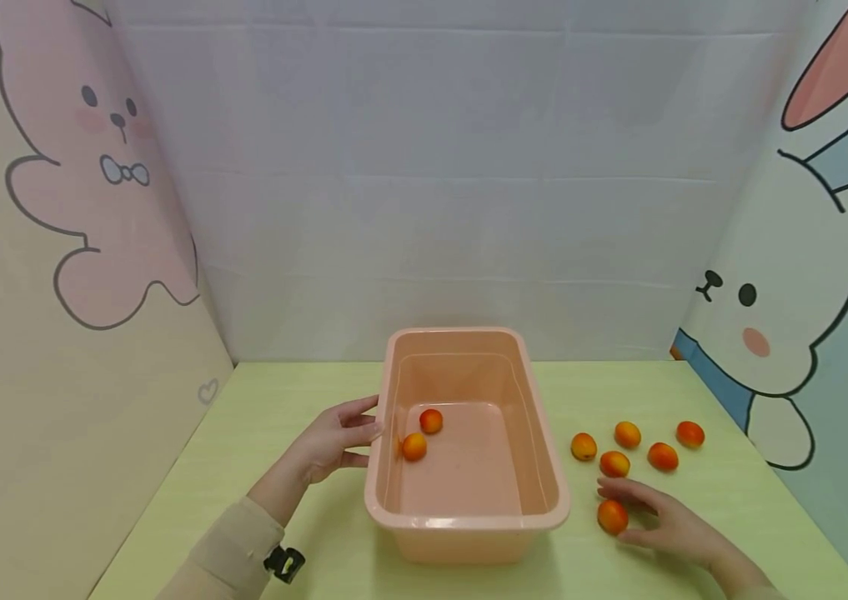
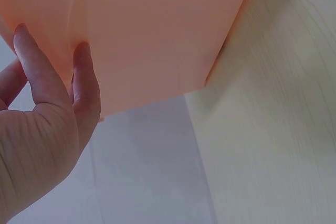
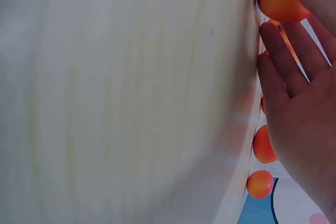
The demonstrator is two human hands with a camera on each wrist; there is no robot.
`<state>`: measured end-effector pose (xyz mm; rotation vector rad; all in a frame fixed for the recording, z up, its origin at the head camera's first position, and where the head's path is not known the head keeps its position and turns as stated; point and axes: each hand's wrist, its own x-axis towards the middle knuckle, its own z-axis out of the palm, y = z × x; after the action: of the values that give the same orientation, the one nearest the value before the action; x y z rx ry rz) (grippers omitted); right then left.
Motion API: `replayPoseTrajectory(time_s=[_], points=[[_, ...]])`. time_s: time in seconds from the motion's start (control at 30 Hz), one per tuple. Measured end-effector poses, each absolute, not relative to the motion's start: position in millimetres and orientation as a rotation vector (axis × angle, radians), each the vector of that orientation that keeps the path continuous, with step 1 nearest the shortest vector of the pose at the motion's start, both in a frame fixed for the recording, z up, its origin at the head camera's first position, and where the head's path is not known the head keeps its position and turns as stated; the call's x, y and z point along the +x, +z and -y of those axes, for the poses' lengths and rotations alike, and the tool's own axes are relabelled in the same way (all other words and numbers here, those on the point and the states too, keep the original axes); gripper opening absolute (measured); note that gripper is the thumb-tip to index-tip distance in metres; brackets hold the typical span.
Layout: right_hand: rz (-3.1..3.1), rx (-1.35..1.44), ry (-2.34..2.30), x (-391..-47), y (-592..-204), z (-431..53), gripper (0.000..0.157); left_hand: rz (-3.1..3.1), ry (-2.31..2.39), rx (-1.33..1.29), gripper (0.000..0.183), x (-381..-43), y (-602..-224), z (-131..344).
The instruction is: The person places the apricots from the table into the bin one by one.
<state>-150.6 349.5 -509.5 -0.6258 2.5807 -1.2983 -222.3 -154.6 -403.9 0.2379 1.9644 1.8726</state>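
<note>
- Head view: I have the pink bin (image 1: 461,483) standing upright on the pale green worktop (image 1: 296,392), two small orange fruits (image 1: 414,447) lying inside it, toward its left wall.
- Head view: my left hand (image 1: 337,442) is at the bin's left side, fingers (image 1: 359,435) spread and reaching the rim.
- Head view: my right hand (image 1: 656,512) is to the right of the bin, thumb and forefinger parted around the nearest fruit (image 1: 613,517); five more fruits (image 1: 663,457) lie loosely grouped on the worktop beyond it.
- Left wrist view: I see the left fingers mostly extended, their tips against the bin's outer wall.
- Right wrist view: the thumb overlaps the nearest fruit, the other fingers fairly straight; I cannot tell whether they have a grip on it. Other fruits show past the hand, some partly hidden.
</note>
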Motion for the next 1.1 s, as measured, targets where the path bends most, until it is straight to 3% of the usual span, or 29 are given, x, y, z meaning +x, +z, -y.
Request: replayPoseTrajectory(time_s=[0.37,0.87,1.1], points=[[-2.634,-0.576,-1.205,-151,-506,-350,0.043,-1.962,1.876,0.226,0.071,-221,-403,154],[-2.710,-0.647,-1.317,-156,-494,-348,0.043,-1.958,1.877,0.212,0.069,-220,-401,153],[-2.793,-0.873,-1.382,-168,-477,-348,0.039,-1.956,1.882,0.214,0.068,-220,-401,154]])
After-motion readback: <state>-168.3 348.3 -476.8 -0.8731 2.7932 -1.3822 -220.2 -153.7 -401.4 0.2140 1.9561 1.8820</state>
